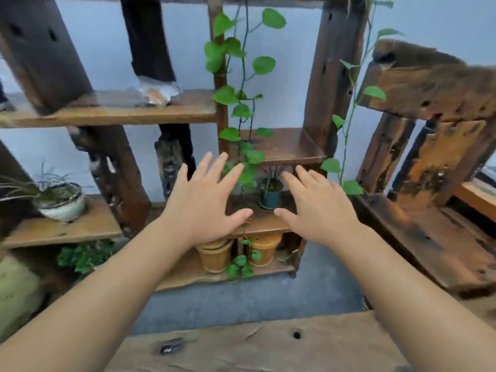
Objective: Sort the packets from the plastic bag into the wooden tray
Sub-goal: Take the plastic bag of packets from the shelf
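Both arms stretch forward over a wooden table edge [257, 342]. My left hand [204, 202] is open, palm down, fingers spread, holding nothing. My right hand [316, 208] is open beside it, fingers apart, also holding nothing. A crumpled clear plastic bag [157, 91] with something pale orange inside lies on the upper left shelf board [107, 111], well beyond both hands. No wooden tray and no loose packets show in this view.
A dark wooden shelf unit [332, 76] stands ahead with a climbing green vine [233, 98], a small dark pot [271, 197], two orange pots [214, 257], and a white bowl planter [63, 208] at left. A rough wooden structure [434, 157] rises at right.
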